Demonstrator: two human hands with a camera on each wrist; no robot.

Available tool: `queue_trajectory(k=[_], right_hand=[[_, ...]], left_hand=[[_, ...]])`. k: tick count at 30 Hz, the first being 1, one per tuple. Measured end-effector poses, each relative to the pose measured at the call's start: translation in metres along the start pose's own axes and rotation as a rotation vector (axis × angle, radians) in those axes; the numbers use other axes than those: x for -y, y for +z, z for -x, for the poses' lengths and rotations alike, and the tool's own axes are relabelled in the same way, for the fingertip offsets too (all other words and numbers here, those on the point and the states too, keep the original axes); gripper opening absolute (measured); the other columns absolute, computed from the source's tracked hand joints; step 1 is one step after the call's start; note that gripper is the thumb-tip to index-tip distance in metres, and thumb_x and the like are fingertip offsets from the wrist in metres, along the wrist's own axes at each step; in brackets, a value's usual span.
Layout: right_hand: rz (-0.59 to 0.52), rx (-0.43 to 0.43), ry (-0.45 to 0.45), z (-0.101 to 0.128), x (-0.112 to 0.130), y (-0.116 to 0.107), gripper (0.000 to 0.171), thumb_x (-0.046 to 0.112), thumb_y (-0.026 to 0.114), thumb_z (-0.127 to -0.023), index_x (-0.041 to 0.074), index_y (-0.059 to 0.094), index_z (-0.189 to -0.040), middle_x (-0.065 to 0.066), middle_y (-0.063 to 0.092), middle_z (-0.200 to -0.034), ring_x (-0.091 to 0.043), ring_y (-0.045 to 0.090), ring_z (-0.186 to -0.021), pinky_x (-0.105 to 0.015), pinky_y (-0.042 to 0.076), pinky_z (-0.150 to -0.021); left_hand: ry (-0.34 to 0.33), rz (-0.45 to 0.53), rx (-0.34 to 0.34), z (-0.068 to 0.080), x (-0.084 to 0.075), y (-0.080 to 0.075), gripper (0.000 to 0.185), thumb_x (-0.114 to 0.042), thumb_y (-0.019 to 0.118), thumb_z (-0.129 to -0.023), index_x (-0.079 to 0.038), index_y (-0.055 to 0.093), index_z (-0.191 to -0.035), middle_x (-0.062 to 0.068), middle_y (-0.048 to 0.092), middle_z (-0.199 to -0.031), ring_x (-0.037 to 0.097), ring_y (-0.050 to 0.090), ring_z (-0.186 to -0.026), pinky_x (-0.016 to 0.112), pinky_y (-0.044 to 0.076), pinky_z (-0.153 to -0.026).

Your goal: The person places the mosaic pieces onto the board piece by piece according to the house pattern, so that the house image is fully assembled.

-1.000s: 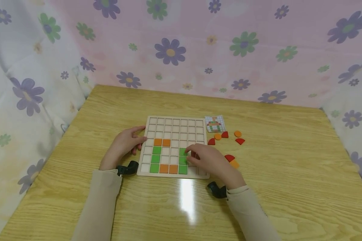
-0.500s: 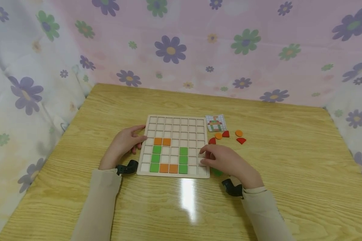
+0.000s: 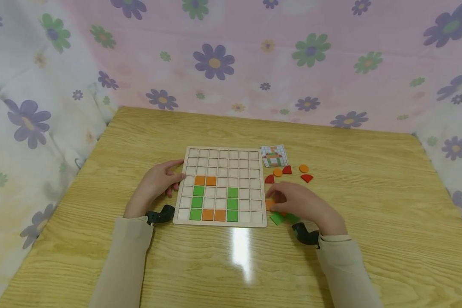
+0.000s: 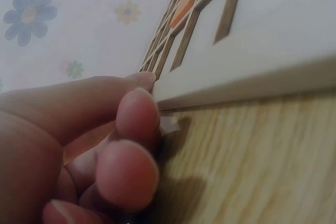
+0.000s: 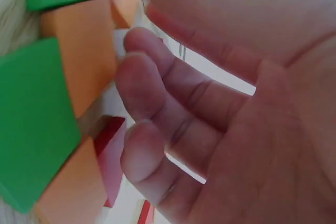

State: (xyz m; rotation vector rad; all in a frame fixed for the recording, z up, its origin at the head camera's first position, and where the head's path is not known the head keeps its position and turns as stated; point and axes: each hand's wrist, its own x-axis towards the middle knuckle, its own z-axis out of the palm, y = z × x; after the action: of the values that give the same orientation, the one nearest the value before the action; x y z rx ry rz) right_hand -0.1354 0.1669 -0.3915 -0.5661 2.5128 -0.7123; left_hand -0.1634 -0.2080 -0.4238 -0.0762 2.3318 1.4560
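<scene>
A wooden grid board (image 3: pixel 218 164) lies on the table, with green tiles (image 3: pixel 196 202) and orange tiles (image 3: pixel 213 215) set in some of its cells. My left hand (image 3: pixel 155 184) rests against the board's left edge; in the left wrist view the thumb (image 4: pixel 100 98) touches the frame's side. Right of the board, my right hand (image 3: pixel 298 201) reaches over a small pile of loose tiles. Its fingertips are beside an orange tile (image 3: pixel 270 204), with loosely bent fingers (image 5: pixel 142 150). A green tile (image 3: pixel 277 218) lies below the hand, which partly hides the pile.
A small pattern card (image 3: pixel 274 155) lies at the board's upper right corner. Near it are red quarter-circle pieces (image 3: pixel 306 178) and orange discs (image 3: pixel 303 168). A flowered cloth (image 3: pixel 246 64) hangs behind and beside the wooden table (image 3: pixel 200 265).
My right hand has moved right, from above the green tiles on the board to the loose tiles beside it. My left hand stays at the left edge.
</scene>
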Motion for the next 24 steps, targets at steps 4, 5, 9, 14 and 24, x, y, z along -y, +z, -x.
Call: queue_trajectory(k=[4, 5, 9, 14, 24], right_hand=[[0.009, 0.006, -0.007, 0.0003, -0.0008, 0.0005, 0.021, 0.016, 0.066, -0.083, 0.016, 0.063, -0.103, 0.004, 0.055, -0.081, -0.013, 0.047, -0.074, -0.028, 0.041, -0.066], [0.010, 0.004, -0.006, -0.0002, -0.0005, 0.0011, 0.021, 0.015, 0.067, -0.082, 0.016, 0.063, -0.102, 0.004, 0.055, -0.080, -0.013, 0.047, -0.073, -0.028, 0.040, -0.065], [0.033, -0.011, -0.013, -0.0023, -0.0014, 0.0036, 0.018, 0.016, 0.070, -0.080, 0.017, 0.063, -0.097, 0.004, 0.053, -0.078, -0.013, 0.046, -0.072, -0.027, 0.039, -0.064], [0.043, -0.027, -0.024, -0.0035, -0.0021, 0.0057, 0.018, 0.016, 0.071, -0.080, 0.016, 0.062, -0.095, 0.004, 0.054, -0.081, -0.013, 0.046, -0.074, -0.028, 0.040, -0.066], [0.052, -0.084, 0.012, -0.0061, -0.0025, 0.0046, 0.015, 0.016, 0.069, -0.081, 0.017, 0.060, -0.093, 0.005, 0.055, -0.083, -0.014, 0.048, -0.075, -0.028, 0.041, -0.067]], left_hand=[[0.004, -0.027, -0.003, -0.0006, -0.0003, -0.0008, 0.055, -0.032, 0.060, -0.090, -0.027, 0.038, -0.140, 0.012, 0.059, -0.074, 0.016, 0.048, -0.049, 0.034, 0.050, -0.049], [0.006, -0.034, -0.004, -0.0007, -0.0002, -0.0009, 0.055, -0.032, 0.060, -0.090, -0.027, 0.039, -0.140, 0.012, 0.059, -0.073, 0.016, 0.048, -0.049, 0.034, 0.050, -0.050], [0.018, -0.040, -0.003, -0.0016, 0.0003, -0.0007, 0.055, -0.032, 0.060, -0.090, -0.026, 0.039, -0.140, 0.011, 0.060, -0.073, 0.016, 0.048, -0.049, 0.035, 0.051, -0.050], [0.017, -0.055, -0.017, -0.0024, 0.0009, 0.0009, 0.056, -0.033, 0.061, -0.089, -0.027, 0.039, -0.140, 0.011, 0.060, -0.069, 0.017, 0.050, -0.046, 0.033, 0.049, -0.047], [0.002, -0.077, -0.022, -0.0031, 0.0010, 0.0010, 0.056, -0.034, 0.060, -0.089, -0.028, 0.038, -0.141, 0.010, 0.060, -0.066, 0.017, 0.050, -0.045, 0.031, 0.046, -0.046]])
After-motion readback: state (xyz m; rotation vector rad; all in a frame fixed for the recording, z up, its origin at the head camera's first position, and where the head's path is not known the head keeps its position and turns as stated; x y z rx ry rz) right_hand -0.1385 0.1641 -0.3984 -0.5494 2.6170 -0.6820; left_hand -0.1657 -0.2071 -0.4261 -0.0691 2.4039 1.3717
